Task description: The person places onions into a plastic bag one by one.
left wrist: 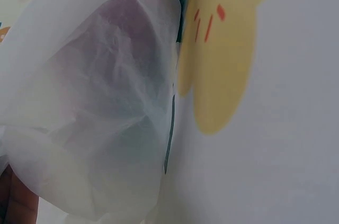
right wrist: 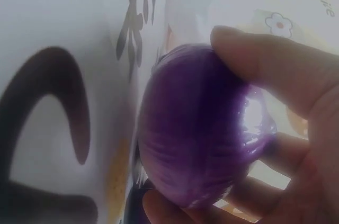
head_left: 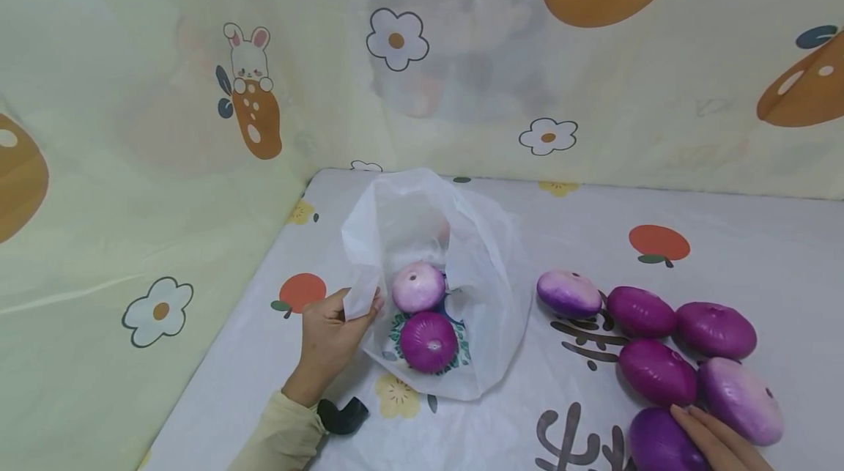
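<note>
My left hand pinches the left edge of a white translucent plastic bag, whose mouth faces me. Inside the bag lie a pale purple-and-white onion and a darker purple onion. In the left wrist view, the bag's thin side fills much of the picture. At the lower right, my right hand holds a glossy purple onion. The right wrist view shows the thumb on one side of this onion and curled fingers on the other, close to the tablecloth.
Several more onions lie grouped on the right, among them a dark purple onion, a pale onion and another two-toned onion. The printed tablecloth meets a patterned curtain behind and at left. A black curved piece is beside my left wrist.
</note>
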### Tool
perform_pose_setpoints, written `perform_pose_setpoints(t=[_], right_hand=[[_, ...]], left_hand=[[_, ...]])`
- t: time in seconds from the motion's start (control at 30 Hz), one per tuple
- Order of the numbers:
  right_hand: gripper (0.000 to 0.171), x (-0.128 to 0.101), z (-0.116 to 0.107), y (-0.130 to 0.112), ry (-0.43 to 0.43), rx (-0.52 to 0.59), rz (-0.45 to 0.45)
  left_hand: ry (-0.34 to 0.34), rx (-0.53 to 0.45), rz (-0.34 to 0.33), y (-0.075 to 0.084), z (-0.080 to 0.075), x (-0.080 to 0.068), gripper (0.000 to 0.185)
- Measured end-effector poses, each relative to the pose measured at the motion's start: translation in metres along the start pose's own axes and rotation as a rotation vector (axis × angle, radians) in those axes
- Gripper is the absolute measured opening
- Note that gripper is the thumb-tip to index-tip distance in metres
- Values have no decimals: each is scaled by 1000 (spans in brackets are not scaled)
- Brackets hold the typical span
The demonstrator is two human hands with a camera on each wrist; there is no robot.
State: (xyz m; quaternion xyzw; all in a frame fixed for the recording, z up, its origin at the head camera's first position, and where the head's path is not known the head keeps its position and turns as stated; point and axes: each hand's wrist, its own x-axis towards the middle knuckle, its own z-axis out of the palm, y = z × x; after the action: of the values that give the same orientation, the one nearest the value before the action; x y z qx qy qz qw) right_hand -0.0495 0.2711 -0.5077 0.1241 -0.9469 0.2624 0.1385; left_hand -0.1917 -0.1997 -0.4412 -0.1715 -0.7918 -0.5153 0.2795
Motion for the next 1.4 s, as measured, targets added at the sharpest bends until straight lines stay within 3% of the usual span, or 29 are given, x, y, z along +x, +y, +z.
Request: perform_pose_setpoints(t=[0.3,0.53,0.73,0.83,1.03,1.13,1.4], right_hand=[[142,5,-1,-2,29,24,-59],[134,7,-3,-11,-35,-19,16],[121,12,-5,-20,-40,-11,43],[115,15,-6,-28,-18,-15,73],[104,23,-4,-55,157,20,152],[104,28,-5,-65,221,47,143],[107,36,-10,-75,222,41,126]], left_hand=[[-2,-17,-3,1,0,0,17],[-1,-23,-11,2,0,0,17],[2,-29,-6,2,1,0,18],[4,-25,-6,2,1,0,17],[5,-12,1,1,1,0,19],[1,-15,-2,1,0,0,19],[2,-12,-12,1,0,0,18]])
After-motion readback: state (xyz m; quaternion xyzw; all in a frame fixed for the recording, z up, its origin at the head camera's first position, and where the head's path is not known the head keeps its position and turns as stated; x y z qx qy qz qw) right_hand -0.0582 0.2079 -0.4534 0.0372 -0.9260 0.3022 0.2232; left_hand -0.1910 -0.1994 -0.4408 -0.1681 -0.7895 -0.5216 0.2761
